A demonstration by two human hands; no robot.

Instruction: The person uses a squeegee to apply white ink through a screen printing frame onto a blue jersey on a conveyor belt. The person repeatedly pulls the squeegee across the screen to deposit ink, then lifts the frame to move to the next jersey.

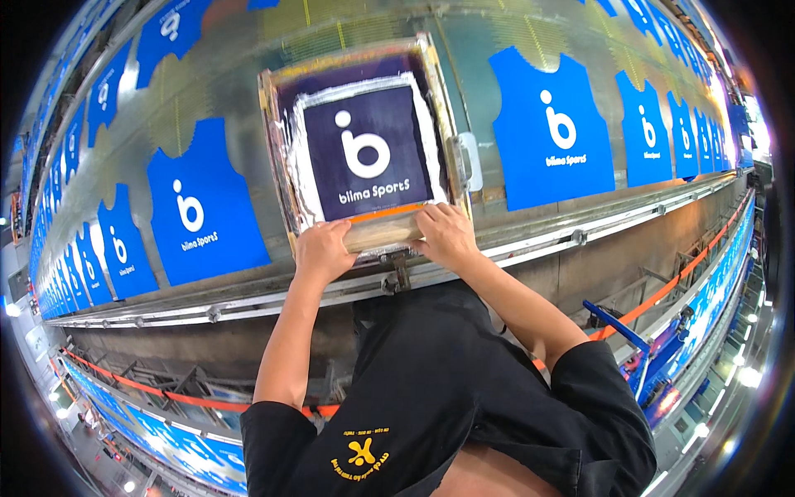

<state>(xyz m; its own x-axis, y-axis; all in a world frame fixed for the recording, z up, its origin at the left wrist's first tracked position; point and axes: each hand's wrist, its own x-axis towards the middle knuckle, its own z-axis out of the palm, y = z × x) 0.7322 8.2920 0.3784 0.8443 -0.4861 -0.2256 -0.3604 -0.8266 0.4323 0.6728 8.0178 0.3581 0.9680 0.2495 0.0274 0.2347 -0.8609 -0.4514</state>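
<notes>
A screen-printing frame lies on the long table, its dark purple mesh showing a white emblem and lettering. White ink borders the mesh at the sides and far edge. Across the near end of the frame rests a squeegee with a wooden handle and an orange blade. My left hand is closed on the handle's left end, thumb toward the middle. At the right end, my right hand grips the same handle. What lies under the frame is hidden apart from what shows through the mesh.
Blue vest-shaped fabric panels with white prints lie along the table, one left and one right of the frame. A metal rail runs along the near edge. Behind me stretches another table of blue panels, with an orange strip alongside.
</notes>
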